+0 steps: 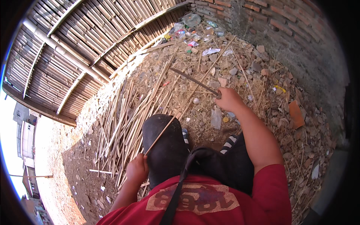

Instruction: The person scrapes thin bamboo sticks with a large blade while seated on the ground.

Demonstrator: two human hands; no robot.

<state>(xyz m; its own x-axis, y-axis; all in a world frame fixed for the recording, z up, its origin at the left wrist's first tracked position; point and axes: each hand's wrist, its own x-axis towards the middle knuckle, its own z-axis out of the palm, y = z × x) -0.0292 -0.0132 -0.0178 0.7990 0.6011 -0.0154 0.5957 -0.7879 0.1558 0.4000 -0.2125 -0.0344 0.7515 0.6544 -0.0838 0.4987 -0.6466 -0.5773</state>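
Observation:
My left hand (137,168) is closed round the lower end of a thin bamboo strip (162,134). The strip slants up and to the right across my left knee (159,125), which is in dark trousers. Out ahead and to the right, my right hand (228,99) grips a machete (195,80) whose handle is mostly hidden in my fingers. Its long, dark, narrow blade points to the far left, above the ground and apart from the strip in my left hand. Many loose bamboo strips (131,116) lie in a heap just left of my knee.
A bamboo-slat panel (93,33) stands at the far left, and a brick wall (277,30) runs along the right. Rubble, straw and plastic litter (211,51) cover the ground. A broken orange tile (296,114) lies right of my right arm. A black strap (180,187) hangs over my shirt.

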